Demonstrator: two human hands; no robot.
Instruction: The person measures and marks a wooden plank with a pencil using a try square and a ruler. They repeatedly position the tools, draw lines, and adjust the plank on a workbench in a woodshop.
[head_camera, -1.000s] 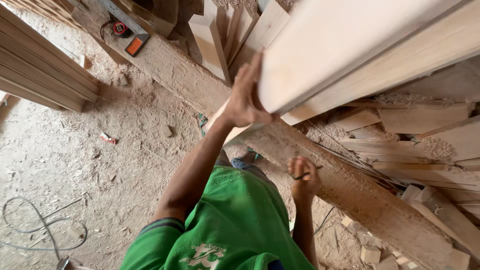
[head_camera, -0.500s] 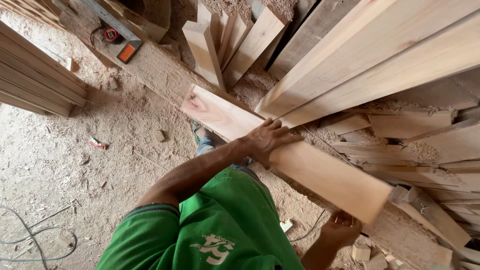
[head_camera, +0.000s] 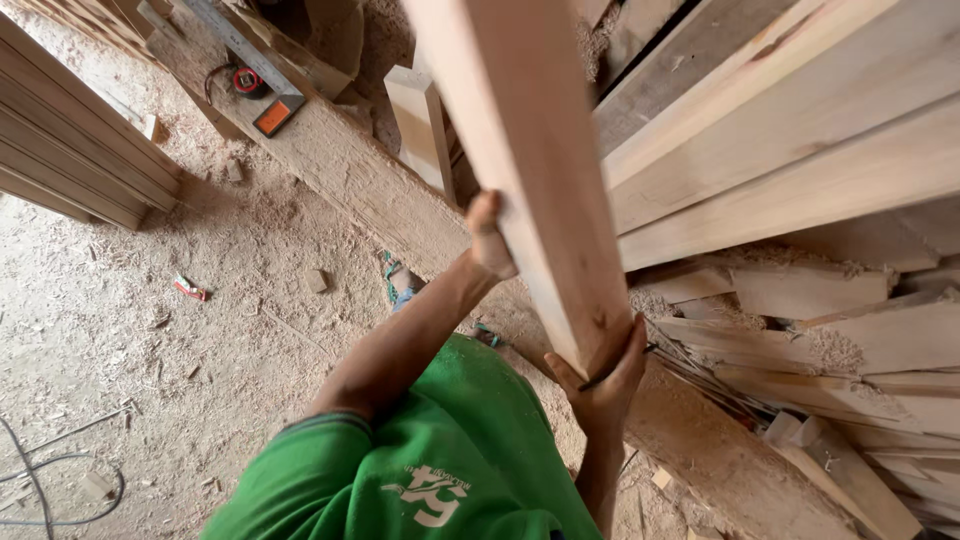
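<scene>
I hold a long pale wooden plank (head_camera: 530, 170) tilted steeply, its lower end near my chest. My left hand (head_camera: 488, 238) presses against the plank's left edge about a third of the way up. Cupped under the bottom end is my right hand (head_camera: 603, 380), which also pinches a thin dark pencil-like stick against the wood. My green shirt (head_camera: 440, 470) fills the bottom of the view.
Stacked planks (head_camera: 800, 130) lean at the right above a heap of offcuts (head_camera: 800, 330). A sawdust-covered beam (head_camera: 350, 170) runs diagonally, with a red tape measure (head_camera: 245, 80) and a metal square (head_camera: 250, 60) on it. More boards (head_camera: 70, 150) are stacked at left, and a cable (head_camera: 60, 470) lies on the dusty floor.
The plank has swung from lying across the beam to nearly upright. My right hand moved from low at the side to under its bottom end; my left hand slid along its edge.
</scene>
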